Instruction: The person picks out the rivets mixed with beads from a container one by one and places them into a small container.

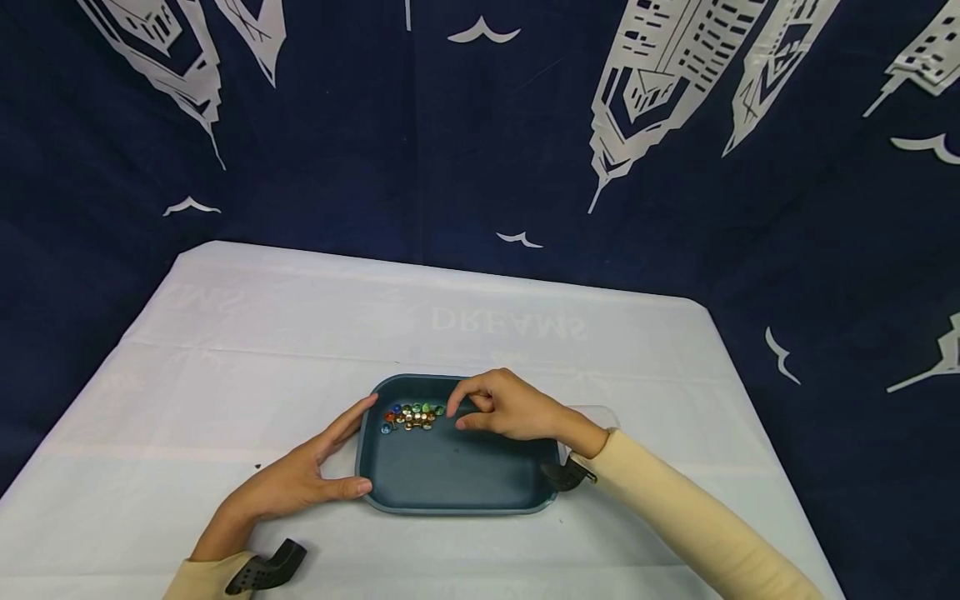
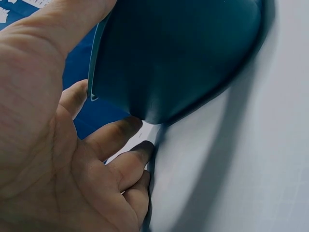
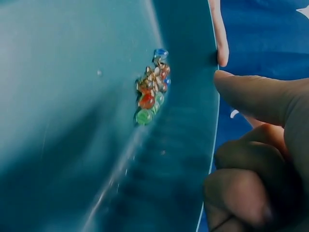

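A dark teal tray (image 1: pixel 457 487) sits on the white-covered table. Toward its far left inside lies a cluster of small shiny glass beads (image 1: pixel 411 416), gold, green, blue and orange, also seen as a clump of beads (image 3: pixel 150 89) in the right wrist view. My left hand (image 1: pixel 300 475) steadies the tray's left end, its thumb near one corner and straightish fingers along the rim. Over the far right part of the tray, my right hand (image 1: pixel 510 406) hovers just right of the beads. Its thumb and index finger are apart with nothing visible between them; the other fingers curl.
A clear plastic piece (image 1: pixel 600 414) lies beyond the right wrist, partly hidden by arm and tray. White cloth (image 1: pixel 300 300) covers the table, and a dark blue patterned curtain (image 1: pixel 375 167) hangs behind. A tiny dark speck (image 1: pixel 258 466) lies left of the left hand.
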Motion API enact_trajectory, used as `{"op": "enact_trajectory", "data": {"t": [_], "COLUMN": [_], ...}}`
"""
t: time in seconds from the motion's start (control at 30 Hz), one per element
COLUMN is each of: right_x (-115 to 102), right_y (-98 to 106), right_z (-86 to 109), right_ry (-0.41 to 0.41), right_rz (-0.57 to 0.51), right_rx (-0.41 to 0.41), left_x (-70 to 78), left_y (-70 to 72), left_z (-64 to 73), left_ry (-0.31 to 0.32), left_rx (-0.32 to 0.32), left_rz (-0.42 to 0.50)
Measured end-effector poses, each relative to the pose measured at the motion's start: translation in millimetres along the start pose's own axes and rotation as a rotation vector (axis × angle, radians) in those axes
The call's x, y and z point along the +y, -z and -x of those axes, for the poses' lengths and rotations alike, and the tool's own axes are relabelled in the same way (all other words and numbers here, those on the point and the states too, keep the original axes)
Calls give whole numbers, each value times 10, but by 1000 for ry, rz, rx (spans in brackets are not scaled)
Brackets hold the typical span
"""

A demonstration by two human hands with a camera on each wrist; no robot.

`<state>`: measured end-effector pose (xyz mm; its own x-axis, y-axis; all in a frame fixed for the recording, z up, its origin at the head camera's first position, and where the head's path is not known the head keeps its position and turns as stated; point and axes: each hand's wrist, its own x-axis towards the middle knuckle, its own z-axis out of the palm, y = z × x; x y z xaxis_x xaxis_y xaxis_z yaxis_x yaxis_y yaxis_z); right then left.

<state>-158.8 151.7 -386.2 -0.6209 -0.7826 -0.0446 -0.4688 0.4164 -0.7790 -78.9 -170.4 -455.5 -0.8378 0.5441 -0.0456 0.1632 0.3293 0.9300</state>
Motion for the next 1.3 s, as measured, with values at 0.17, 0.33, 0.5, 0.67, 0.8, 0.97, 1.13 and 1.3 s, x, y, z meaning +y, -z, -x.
{"op": "enact_trajectory", "data": {"t": [0.17, 0.33, 0.5, 0.67, 0.8, 0.97, 1.13, 1.3], "right_x": [-33, -13, 37, 46, 40, 63, 105, 156], "right_y": [-67, -113, -148, -203, -253, -304, -338, -374], "right_z": [-84, -148, -208, -281, -345, -406, -438, -474], "right_ry": [40, 41, 28, 8, 6, -12, -32, -33], "right_rz": [11, 11, 14, 18, 29, 43, 69, 81], "right_rx": [-12, -21, -23, -36, -49, -47, -42, -46], "left_x": [-3, -7, -12, -18, -16, -4, 1, 1], "left_y": [1, -2, -7, -5, -2, -2, -3, 2], "left_z": [3, -9, -33, -28, -13, -5, -3, 3], "left_ry": [-2, -7, -7, -13, -18, -17, -11, -8], "left_rx": [-2, -8, -12, -14, -17, -16, -11, -14], "left_rz": [0, 8, 12, 2, 1, 3, 1, 11]}}
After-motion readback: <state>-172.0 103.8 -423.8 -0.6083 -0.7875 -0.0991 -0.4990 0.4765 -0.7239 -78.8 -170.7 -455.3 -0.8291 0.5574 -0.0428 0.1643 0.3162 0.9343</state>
